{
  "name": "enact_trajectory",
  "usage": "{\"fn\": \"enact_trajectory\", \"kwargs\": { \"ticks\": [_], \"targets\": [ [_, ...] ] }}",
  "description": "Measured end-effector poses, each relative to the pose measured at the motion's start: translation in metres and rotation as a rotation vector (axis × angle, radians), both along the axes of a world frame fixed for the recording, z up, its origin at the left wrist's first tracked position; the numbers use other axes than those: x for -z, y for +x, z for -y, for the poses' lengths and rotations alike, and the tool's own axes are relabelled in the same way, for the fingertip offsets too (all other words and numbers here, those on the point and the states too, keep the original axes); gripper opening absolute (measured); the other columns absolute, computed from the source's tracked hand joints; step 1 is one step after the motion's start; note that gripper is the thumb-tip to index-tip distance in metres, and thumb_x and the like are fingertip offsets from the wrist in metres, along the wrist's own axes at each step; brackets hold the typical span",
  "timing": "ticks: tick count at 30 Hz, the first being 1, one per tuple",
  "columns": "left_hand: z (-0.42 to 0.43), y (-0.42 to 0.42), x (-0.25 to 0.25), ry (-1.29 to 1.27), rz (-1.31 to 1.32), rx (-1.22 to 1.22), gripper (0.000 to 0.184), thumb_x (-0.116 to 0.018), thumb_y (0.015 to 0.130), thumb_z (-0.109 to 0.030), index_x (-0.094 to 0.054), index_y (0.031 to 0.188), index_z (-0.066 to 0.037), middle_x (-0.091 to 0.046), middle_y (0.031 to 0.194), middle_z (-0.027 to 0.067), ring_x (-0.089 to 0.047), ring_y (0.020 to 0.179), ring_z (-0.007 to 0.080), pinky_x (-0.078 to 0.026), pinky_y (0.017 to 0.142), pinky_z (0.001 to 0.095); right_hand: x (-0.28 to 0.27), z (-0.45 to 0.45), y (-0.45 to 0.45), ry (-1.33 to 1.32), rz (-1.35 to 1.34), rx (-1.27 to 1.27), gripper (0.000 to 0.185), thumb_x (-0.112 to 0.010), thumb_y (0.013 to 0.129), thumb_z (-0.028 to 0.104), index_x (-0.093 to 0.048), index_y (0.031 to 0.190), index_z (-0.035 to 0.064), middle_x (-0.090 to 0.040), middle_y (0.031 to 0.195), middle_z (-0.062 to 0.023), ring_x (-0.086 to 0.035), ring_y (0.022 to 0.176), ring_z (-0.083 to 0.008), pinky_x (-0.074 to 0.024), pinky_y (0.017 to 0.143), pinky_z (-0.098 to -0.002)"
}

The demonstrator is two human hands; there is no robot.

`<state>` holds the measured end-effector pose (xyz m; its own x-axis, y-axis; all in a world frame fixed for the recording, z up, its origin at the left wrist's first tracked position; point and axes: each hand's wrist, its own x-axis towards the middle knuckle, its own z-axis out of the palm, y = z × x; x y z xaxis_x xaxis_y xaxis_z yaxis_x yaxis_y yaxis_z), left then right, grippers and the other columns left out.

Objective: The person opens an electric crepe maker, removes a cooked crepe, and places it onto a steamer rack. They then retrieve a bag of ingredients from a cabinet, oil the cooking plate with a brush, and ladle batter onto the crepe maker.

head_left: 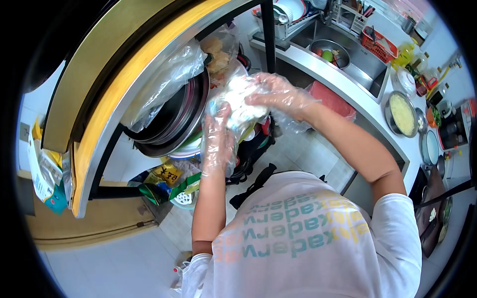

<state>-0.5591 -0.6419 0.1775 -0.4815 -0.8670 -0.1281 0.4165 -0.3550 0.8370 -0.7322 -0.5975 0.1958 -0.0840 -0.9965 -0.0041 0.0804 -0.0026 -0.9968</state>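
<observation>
Both my hands wear clear plastic gloves and are raised in front of the shelf. Between them is a white crumpled bundle [242, 102], soft-looking with a bit of blue at its left edge; whether it is a bag or a cloth I cannot tell. My left hand [218, 134] grips it from below on the left. From the right, my right hand [278, 95] closes over it with bent fingers. Just behind the bundle hangs a clear bag with tan contents [217, 57]. Dark pans [174, 119] are stacked on the shelf to the left.
A yellow-edged shelf [107, 82] curves along the left. The sink [365, 72] holds a metal bowl [329, 52] with something green. On the right counter stand a bowl of pale shreds [402, 114], bottles [420, 62] and a red basket [378, 44]. Packets [166, 174] lie low on the left.
</observation>
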Motion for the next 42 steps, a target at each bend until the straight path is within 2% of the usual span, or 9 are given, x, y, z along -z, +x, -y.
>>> {"fn": "enact_trajectory", "kwargs": {
  "ticks": [11, 15, 18, 21, 22, 29, 34, 37, 42],
  "targets": [
    [-0.012, 0.002, -0.017, -0.633, 0.3, 0.068, 0.06, -0.07, 0.07, -0.011, -0.037, 0.119, -0.004, -0.049, 0.105, 0.0126, -0.05, 0.096, 0.0182, -0.04, 0.085, 0.029, -0.014, -0.044, 0.014, -0.029, -0.343, 0.016, 0.046, -0.068, 0.073, 0.027, -0.053, 0.108, 0.0022, -0.06, 0.097, -0.0082, -0.054, 0.089, -0.013, -0.0426, 0.08, -0.0279],
    [-0.018, -0.009, -0.002, -0.429, 0.107, 0.091, 0.049, -0.065, 0.074, -0.014, -0.039, 0.114, -0.001, -0.048, 0.103, 0.0104, -0.048, 0.092, 0.0153, -0.039, 0.083, 0.0279, -0.016, -0.076, 0.024, 0.036, -0.648, 0.236, 0.047, -0.066, 0.075, 0.032, -0.051, 0.11, 0.0034, -0.059, 0.099, -0.0055, -0.053, 0.091, -0.0106, -0.0422, 0.081, -0.0287],
    [-0.025, -0.015, 0.001, -0.43, 0.167, 0.147, 0.044, -0.064, 0.075, -0.015, -0.042, 0.109, 0.001, -0.049, 0.1, 0.0107, -0.048, 0.091, 0.0151, -0.04, 0.082, 0.0287, -0.008, -0.097, 0.031, 0.084, -0.252, 0.252, 0.044, -0.066, 0.075, 0.027, -0.051, 0.11, 0.0047, -0.058, 0.099, -0.0053, -0.053, 0.091, -0.0116, -0.0418, 0.081, -0.0273],
    [-0.034, -0.024, 0.002, -0.649, 0.248, 0.223, 0.043, -0.064, 0.075, -0.016, -0.042, 0.107, 0.001, -0.051, 0.096, 0.0104, -0.048, 0.09, 0.0159, -0.04, 0.081, 0.0294, 0.008, -0.117, 0.026, 0.178, -0.208, 0.253, 0.043, -0.065, 0.076, 0.026, -0.051, 0.11, 0.0046, -0.058, 0.098, -0.0062, -0.053, 0.09, -0.0119, -0.0423, 0.08, -0.0275],
    [-0.036, -0.029, 0.005, -0.707, 0.31, 0.23, 0.042, -0.064, 0.074, -0.017, -0.043, 0.106, 0.001, -0.051, 0.094, 0.0102, -0.049, 0.088, 0.0167, -0.04, 0.08, 0.0294, 0.01, -0.125, 0.025, 0.193, -0.227, 0.296, 0.046, -0.063, 0.071, 0.039, -0.057, 0.101, 0.0046, -0.061, 0.088, -0.0118, -0.057, 0.08, -0.0197, -0.0436, 0.073, -0.0313],
    [-0.054, -0.094, 0.003, -0.767, 0.288, 0.37, 0.031, -0.051, 0.083, -0.022, -0.049, 0.101, 0.003, -0.054, 0.094, 0.0123, -0.05, 0.086, 0.018, -0.04, 0.079, 0.0301, -0.004, -0.17, -0.016, 0.168, -0.121, 0.494, 0.046, -0.064, 0.075, 0.033, -0.054, 0.107, 0.0011, -0.059, 0.094, -0.0087, -0.056, 0.083, -0.015, -0.0441, 0.075, -0.0291],
    [-0.067, -0.174, 0.06, -0.852, 0.336, 0.372, 0.036, -0.043, 0.089, -0.02, -0.043, 0.116, 0.003, -0.051, 0.111, 0.0141, -0.046, 0.108, 0.0237, -0.037, 0.091, 0.0327, -0.021, -0.209, -0.081, 0.2, 0.052, 0.593, 0.041, -0.063, 0.077, 0.026, -0.053, 0.109, 0.0016, -0.059, 0.097, -0.0069, -0.055, 0.086, -0.0116, -0.0448, 0.076, -0.0267],
    [-0.114, -0.223, 0.033, 0.126, 0.033, 0.728, 0.037, -0.046, 0.088, -0.02, -0.039, 0.119, -0.001, -0.052, 0.107, 0.0126, -0.053, 0.097, 0.023, -0.045, 0.081, 0.0321, -0.018, -0.236, -0.12, 0.236, 0.121, 0.703, 0.038, -0.06, 0.08, 0.024, -0.052, 0.11, 0.0018, -0.059, 0.097, -0.0066, -0.055, 0.084, -0.0099, -0.046, 0.072, -0.0251],
    [-0.15, -0.282, 0.022, -0.155, 0.111, 1.064, 0.04, -0.054, 0.083, -0.027, -0.043, 0.113, -0.004, -0.056, 0.094, 0.0073, -0.057, 0.072, 0.0148, -0.046, 0.057, 0.0253, -0.018, -0.272, -0.177, 0.314, -0.011, 0.797, 0.038, -0.057, 0.083, 0.027, -0.05, 0.11, 0.0017, -0.057, 0.09, -0.0038, -0.052, 0.072, -0.0081, -0.0455, 0.062, -0.0244]
  ]
}}
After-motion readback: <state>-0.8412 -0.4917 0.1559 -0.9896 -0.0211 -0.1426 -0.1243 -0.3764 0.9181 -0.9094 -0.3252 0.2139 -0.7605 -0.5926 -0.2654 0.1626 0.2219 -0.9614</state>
